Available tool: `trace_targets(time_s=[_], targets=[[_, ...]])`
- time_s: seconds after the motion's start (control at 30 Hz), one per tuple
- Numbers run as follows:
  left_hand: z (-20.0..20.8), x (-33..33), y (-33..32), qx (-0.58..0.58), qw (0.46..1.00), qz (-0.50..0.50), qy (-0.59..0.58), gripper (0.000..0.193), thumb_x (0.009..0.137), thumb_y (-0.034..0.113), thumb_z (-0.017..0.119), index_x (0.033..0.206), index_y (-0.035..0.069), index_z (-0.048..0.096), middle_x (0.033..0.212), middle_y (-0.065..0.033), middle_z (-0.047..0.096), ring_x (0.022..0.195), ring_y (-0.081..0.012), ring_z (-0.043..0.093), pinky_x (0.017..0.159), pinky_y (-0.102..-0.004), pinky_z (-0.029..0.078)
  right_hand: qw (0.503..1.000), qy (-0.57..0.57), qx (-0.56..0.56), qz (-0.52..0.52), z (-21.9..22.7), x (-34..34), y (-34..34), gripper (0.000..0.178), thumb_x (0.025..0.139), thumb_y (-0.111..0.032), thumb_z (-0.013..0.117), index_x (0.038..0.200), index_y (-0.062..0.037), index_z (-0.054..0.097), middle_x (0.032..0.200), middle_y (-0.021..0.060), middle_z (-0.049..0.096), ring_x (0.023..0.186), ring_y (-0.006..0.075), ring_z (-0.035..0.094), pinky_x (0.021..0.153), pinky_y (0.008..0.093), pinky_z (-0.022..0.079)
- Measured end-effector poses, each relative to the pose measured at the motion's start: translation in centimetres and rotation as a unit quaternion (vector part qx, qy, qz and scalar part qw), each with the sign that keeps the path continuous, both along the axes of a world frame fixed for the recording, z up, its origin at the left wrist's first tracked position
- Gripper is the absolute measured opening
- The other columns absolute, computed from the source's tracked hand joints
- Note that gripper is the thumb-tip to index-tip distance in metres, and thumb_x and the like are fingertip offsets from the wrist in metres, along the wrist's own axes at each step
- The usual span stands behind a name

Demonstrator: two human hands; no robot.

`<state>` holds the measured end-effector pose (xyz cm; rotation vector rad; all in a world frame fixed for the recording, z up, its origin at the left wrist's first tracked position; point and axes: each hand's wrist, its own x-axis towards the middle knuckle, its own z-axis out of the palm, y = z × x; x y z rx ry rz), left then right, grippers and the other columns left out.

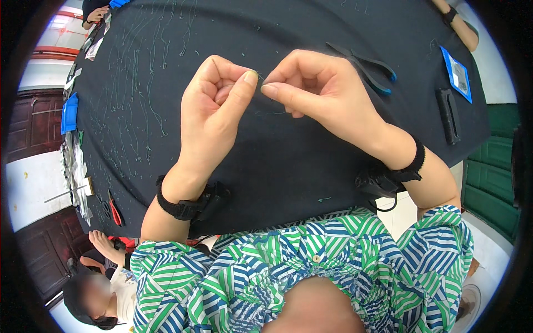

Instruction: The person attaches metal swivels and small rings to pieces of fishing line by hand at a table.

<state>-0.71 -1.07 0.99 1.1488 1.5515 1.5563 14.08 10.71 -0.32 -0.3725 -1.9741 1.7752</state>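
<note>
Both hands are raised close together over a black cloth-covered table. A thin dark green thread shows between and just below them. My left hand pinches with thumb against forefinger, the other fingers curled in. Facing it, my right hand also has thumb and forefinger pinched, its tips a small gap from the left ones. Bits of the thread show at the fingertips; whether it is knotted there is too fine to make out. Beyond my right hand lies a black plier-like tool with blue handle ends.
Many thin green strands spread over the table's left. At right lie a blue-edged packet and a black case. Red-handled pliers rest near the left edge. Other people's hands and a forearm show at the far edges.
</note>
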Motion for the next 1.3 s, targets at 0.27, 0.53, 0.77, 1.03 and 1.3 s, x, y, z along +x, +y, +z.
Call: trace_targets(time_s=[0.27, 0.53, 0.77, 1.03, 1.3], targets=[[-0.3, -0.1, 0.1, 0.022, 0.998, -0.001, 0.061, 0.008, 0.093, 0.007, 0.060, 0.089, 0.002, 0.055, 0.066, 0.0094, 0.044, 0.057, 0.0035, 0.033, 0.050, -0.0141, 0.026, 0.994, 0.043, 0.088, -0.055, -0.3, 0.0, 0.2, 0.013, 0.085, -0.013, 0.068, 0.086, -0.0010, 0.065, 0.057, -0.0014, 0.054, 0.053, 0.0027, 0.046, 0.048, 0.0211, 0.036], [0.1, 0.3, 0.1, 0.025, 0.998, 0.003, 0.050, 0.007, 0.093, 0.005, 0.060, 0.089, 0.002, 0.055, 0.064, 0.0101, 0.042, 0.055, 0.0036, 0.031, 0.048, -0.0144, 0.024, 0.981, 0.047, 0.175, -0.074, -0.1, 0.0, 0.2, 0.012, 0.083, -0.013, 0.069, 0.086, -0.0018, 0.063, 0.055, 0.0027, 0.052, 0.049, 0.0068, 0.046, 0.047, 0.0235, 0.036], [0.2, 0.3, 0.2, 0.032, 0.997, 0.002, 0.077, 0.008, 0.092, 0.005, 0.061, 0.089, 0.000, 0.056, 0.062, 0.0110, 0.037, 0.055, 0.0025, 0.030, 0.049, -0.0153, 0.026, 0.957, 0.091, 0.263, -0.085, 0.0, -0.1, 0.7, 0.012, 0.082, -0.012, 0.069, 0.086, -0.0028, 0.062, 0.066, 0.0061, 0.058, 0.050, 0.0108, 0.052, 0.047, 0.0245, 0.040], [0.1, 0.2, 0.1, 0.028, 0.989, 0.034, 0.142, 0.008, 0.090, 0.005, 0.064, 0.085, 0.001, 0.058, 0.060, 0.0106, 0.034, 0.055, 0.0015, 0.029, 0.050, -0.0164, 0.028, 0.994, 0.007, -0.108, 0.008, 1.4, 0.5, -0.5, 0.015, 0.090, -0.015, 0.063, 0.093, -0.0005, 0.061, 0.081, 0.0053, 0.065, 0.069, 0.0103, 0.065, 0.054, 0.0225, 0.047], [0.0, 0.2, 0.1, 0.040, 0.988, 0.024, 0.148, 0.008, 0.090, 0.005, 0.064, 0.086, 0.001, 0.058, 0.058, 0.0097, 0.037, 0.054, 0.0012, 0.032, 0.049, -0.0166, 0.029, 0.998, 0.051, 0.013, -0.041, 0.2, 0.1, 0.0, 0.016, 0.090, -0.017, 0.063, 0.090, -0.0009, 0.062, 0.068, -0.0001, 0.058, 0.060, 0.0044, 0.052, 0.055, 0.0201, 0.042]])
